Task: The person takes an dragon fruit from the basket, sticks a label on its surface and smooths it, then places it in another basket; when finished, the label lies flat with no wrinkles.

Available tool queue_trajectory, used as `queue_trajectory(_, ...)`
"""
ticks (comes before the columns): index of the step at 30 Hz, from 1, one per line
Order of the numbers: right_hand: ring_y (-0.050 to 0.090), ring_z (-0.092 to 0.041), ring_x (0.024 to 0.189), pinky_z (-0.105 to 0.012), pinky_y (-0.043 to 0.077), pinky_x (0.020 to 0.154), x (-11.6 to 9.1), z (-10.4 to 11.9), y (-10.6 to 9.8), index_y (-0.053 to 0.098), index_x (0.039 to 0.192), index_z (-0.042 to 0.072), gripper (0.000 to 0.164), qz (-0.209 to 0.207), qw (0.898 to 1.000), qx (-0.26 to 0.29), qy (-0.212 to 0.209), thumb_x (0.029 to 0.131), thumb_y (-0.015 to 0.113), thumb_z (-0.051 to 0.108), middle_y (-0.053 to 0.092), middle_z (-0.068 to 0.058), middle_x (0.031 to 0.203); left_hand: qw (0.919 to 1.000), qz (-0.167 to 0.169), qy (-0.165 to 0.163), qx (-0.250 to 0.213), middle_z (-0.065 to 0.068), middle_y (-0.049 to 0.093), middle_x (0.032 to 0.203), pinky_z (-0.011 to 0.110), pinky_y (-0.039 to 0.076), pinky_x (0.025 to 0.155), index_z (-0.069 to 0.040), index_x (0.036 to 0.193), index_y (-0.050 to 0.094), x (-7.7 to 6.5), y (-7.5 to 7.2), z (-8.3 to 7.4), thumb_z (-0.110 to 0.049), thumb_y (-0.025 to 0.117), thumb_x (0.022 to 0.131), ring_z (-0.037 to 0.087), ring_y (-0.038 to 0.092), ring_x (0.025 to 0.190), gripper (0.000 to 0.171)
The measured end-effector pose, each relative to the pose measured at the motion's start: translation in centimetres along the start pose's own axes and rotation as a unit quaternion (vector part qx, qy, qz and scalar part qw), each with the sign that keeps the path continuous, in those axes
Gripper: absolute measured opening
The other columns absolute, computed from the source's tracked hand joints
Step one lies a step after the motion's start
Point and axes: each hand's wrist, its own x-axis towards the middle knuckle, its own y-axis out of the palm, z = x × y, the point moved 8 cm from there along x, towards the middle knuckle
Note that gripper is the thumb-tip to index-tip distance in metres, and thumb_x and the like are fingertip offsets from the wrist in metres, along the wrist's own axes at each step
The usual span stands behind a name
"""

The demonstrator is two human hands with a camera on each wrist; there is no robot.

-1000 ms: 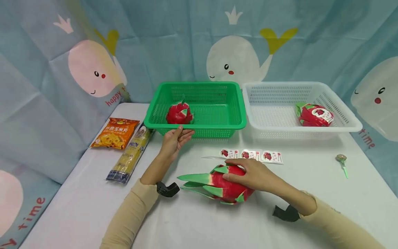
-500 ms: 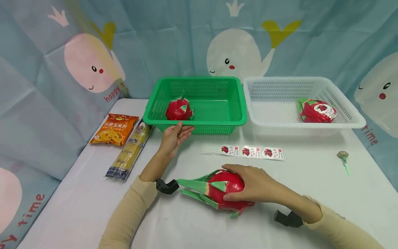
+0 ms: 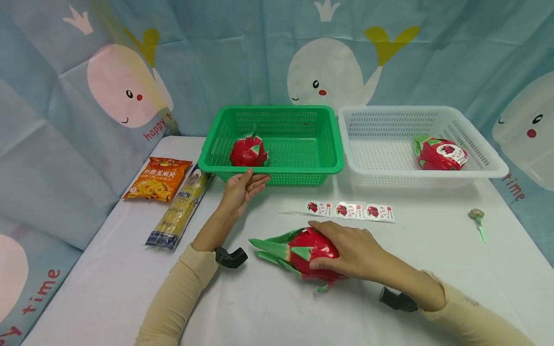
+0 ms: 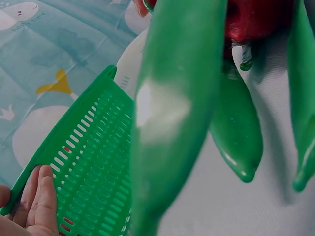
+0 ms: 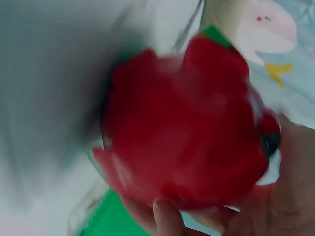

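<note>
A large red dragon fruit with long green leaf tips (image 3: 315, 252) lies in front of me, its leaves pointing left. My right hand (image 3: 352, 247) grips it from the right, thumb on the near side and fingers over the far side. The right wrist view shows the smooth red skin of the dragon fruit (image 5: 182, 128) with fingers (image 5: 167, 216) curled at its edge. My left hand (image 3: 242, 192) holds the front rim of the green basket (image 3: 294, 170), thumb at the rim and fingers under it. A smaller dragon fruit (image 3: 248, 151) sits inside this basket.
On the right, a white basket (image 3: 368, 173) holds a stickered dragon fruit (image 3: 441, 154). A strip of stickers (image 3: 348, 211) lies behind the large fruit. An orange snack bag (image 3: 157, 179) and a noodle pack (image 3: 182, 209) lie left; a lollipop (image 3: 477, 223) lies far right.
The large dragon fruit has turned under my right hand, its leaves shifting position. My left hand keeps its place on the green basket's rim. The head view has tilted slightly downward.
</note>
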Motion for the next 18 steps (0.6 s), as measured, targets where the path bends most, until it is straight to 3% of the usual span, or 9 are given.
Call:
queue_trajectory(2,0.06,-0.022,0.103,-0.042,0.051,0.071,0.3,-0.7,-0.5,0.042,0.137,0.025,0.061,0.011,1.0,0.009,0.006,0.087,0.048,0.059,0.057,0.0,0.127,1.0,0.003,-0.002,0.002,0.006,0.071,0.089,0.022,0.054,0.076,0.005,0.105,0.049,0.0,0.0,0.0,-0.021,0.043,0.098,0.013,0.069,0.088,0.028)
queue_trajectory(5,0.06,-0.025,0.104,-0.047,0.051,0.08,1.8,-3.0,-1.5,0.049,0.133,0.014,0.048,0.004,1.0,0.027,0.005,0.093,0.049,0.04,0.061,-0.007,0.12,1.0,0.005,-0.006,0.005,0.005,0.071,0.089,0.022,0.054,0.076,0.005,0.107,0.048,0.1,0.0,-0.1,-0.021,0.042,0.098,0.013,0.069,0.088,0.028)
queue_trajectory(9,0.064,-0.028,0.091,-0.044,0.053,0.077,4.9,-7.8,-1.7,0.06,0.115,-0.004,0.037,-0.027,0.999,0.026,-0.023,0.086,0.064,0.019,0.067,-0.015,0.102,0.9998,-0.003,-0.013,0.014,0.004,0.071,0.089,0.021,0.054,0.077,0.003,0.108,0.048,0.0,-0.2,0.0,-0.023,0.042,0.098,0.012,0.069,0.087,0.029)
queue_trajectory(13,0.059,-0.032,0.091,-0.044,0.049,0.078,6.2,-10.6,-0.5,0.062,0.108,-0.008,0.036,-0.031,0.998,0.017,-0.052,0.076,0.071,0.007,0.064,-0.02,0.097,0.9997,0.0,-0.018,0.02,0.003,0.072,0.089,0.021,0.054,0.077,0.003,0.11,0.049,-0.2,-0.3,0.2,-0.023,0.043,0.098,0.011,0.069,0.086,0.03)
queue_trajectory(16,0.056,-0.026,0.084,-0.04,0.046,0.074,6.5,-11.4,-0.1,0.063,0.105,-0.005,0.035,-0.023,0.998,0.028,-0.054,0.073,0.074,0.008,0.061,-0.016,0.09,0.9965,0.043,-0.033,0.063,0.003,0.071,0.095,0.023,0.054,0.08,0.007,0.117,0.048,0.0,0.2,0.8,-0.015,0.045,0.098,0.012,0.068,0.09,0.03)
queue_trajectory(18,0.053,-0.023,0.08,-0.036,0.044,0.072,6.6,-11.9,0.0,0.064,0.099,-0.003,0.032,-0.014,0.999,0.037,-0.036,0.072,0.075,0.008,0.06,-0.012,0.084,0.9862,0.089,-0.045,0.132,0.007,0.069,0.103,0.027,0.052,0.086,0.01,0.121,0.047,0.2,0.8,1.3,-0.009,0.048,0.096,0.015,0.066,0.097,0.032)
